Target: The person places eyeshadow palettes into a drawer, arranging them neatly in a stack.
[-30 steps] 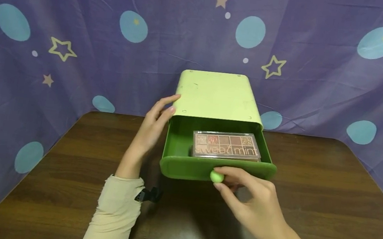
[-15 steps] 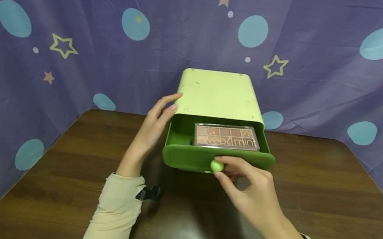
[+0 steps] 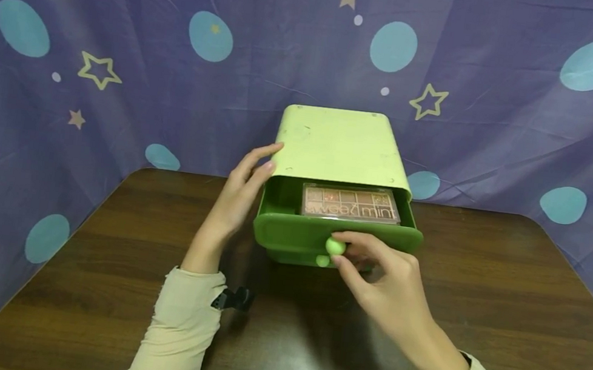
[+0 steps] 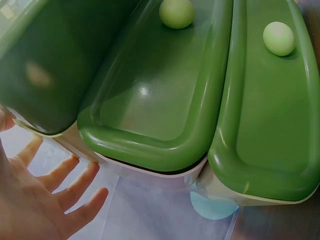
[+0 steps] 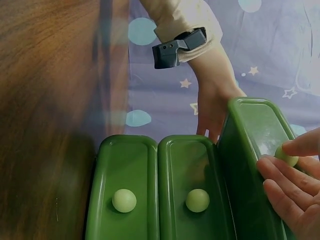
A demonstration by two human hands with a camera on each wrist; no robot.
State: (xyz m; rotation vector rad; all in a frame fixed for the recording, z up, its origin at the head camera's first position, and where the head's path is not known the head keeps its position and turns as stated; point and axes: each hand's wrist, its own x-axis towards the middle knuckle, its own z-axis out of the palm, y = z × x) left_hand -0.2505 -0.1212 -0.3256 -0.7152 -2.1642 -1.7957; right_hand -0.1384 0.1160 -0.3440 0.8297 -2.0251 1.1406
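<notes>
A light green drawer cabinet (image 3: 339,144) stands on the table, its top drawer (image 3: 288,233) pulled partway out. Inside that drawer lies an eyeshadow palette (image 3: 351,205) with a clear lid lettered "sweet mint". Between thumb and index finger, my right hand (image 3: 391,287) pinches the round light green knob (image 3: 335,247) of the top drawer. In the right wrist view, other fingers of the right hand (image 5: 295,187) lie near the drawer's dark green front. My left hand (image 3: 237,193) rests against the cabinet's left side, fingers extended; the left wrist view shows those fingers (image 4: 75,192) spread along it.
Below the top drawer are two shut drawers, a middle one (image 5: 187,160) and a bottom one (image 5: 125,165), each with a round knob. The brown wooden table (image 3: 98,284) lies under the cabinet. A purple curtain (image 3: 291,38) with stars hangs behind.
The top drawer has slid back toward the cabinet with the palette in it, and my right hand has moved along with the knob. A lower knob has come into view. My left hand stays at the side.
</notes>
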